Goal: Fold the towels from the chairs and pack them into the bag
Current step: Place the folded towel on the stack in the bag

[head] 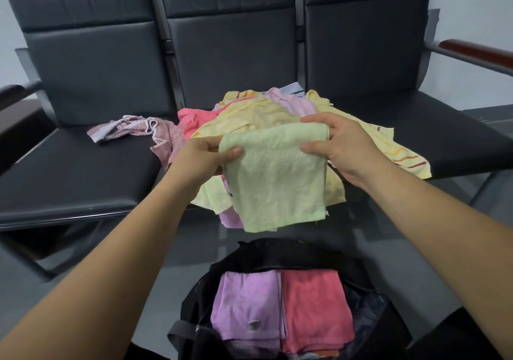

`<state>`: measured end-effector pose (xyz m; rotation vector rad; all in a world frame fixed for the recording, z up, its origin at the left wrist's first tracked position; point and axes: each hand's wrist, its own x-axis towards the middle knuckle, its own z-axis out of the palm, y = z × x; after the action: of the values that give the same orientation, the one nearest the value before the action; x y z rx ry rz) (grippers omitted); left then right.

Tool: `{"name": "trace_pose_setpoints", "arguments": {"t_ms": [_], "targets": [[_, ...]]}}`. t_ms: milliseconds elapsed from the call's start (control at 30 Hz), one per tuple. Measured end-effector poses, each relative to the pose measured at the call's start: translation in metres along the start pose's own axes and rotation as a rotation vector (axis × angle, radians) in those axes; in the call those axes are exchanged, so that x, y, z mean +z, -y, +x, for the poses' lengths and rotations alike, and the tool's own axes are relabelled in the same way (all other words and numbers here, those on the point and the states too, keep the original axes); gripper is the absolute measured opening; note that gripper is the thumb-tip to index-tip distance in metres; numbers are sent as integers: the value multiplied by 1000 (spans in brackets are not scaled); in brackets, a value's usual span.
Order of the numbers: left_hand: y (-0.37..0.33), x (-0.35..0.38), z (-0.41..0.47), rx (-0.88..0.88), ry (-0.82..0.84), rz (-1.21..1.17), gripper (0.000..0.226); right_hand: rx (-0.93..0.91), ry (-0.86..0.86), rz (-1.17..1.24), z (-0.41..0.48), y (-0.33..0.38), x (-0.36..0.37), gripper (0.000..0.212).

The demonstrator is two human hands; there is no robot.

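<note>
Chairs carry the towel pile, which spills over the seat's front edge. A patterned towel lies left of the pile. Bag sits open on the floor below the pile, with folded towels inside. Green towel hangs in front of the pile; left hand and right hand pinch its top corners.

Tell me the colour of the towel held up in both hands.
The towel is pale green; the head view shows it.
</note>
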<state>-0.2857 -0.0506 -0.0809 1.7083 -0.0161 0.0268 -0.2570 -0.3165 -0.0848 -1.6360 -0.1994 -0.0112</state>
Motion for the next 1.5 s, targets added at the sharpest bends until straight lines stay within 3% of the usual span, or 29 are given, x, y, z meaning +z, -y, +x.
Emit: {"name": "trace_pose_setpoints", "arguments": {"t_ms": [133, 300, 400, 467, 533, 667, 767, 900, 1000, 1200, 1400, 1500], "targets": [[-1, 5, -3, 103, -30, -43, 23, -82, -81, -350, 2, 5, -7, 41], [0, 16, -6, 240, -62, -92, 23, -126, -117, -407, 3, 10, -15, 22], [1, 21, -10, 253, -44, -163, 18, -123, -117, -192, 1, 11, -22, 14], [-1, 26, -13, 266, -52, -162, 18, -38, -36, 65, -4, 11, -27, 13], [-3, 34, -17, 269, -67, -141, 20, 29, 0, 177, -8, 11, -29, 14], [1, 52, -20, 272, -78, -136, 19, 144, 27, 431, -15, 18, -32, 26], [9, 66, -18, 215, -93, -162, 19, 311, 148, 557, -25, 10, -36, 37], [50, 78, -11, 42, -90, -134, 20, 510, 113, 444, -36, -36, -40, 40], [97, 86, -9, -169, -14, -18, 48, 628, -15, 362, -39, -75, -45, 28], [170, 118, -24, -470, 192, 19, 23, 928, -106, 164, -58, -179, -59, 34], [242, 140, -33, -674, 302, 250, 27, 1162, -92, 29, -95, -274, -53, 43], [265, 142, -42, -732, 292, 279, 26, 1176, -140, 12, -110, -284, -43, 26]]}}
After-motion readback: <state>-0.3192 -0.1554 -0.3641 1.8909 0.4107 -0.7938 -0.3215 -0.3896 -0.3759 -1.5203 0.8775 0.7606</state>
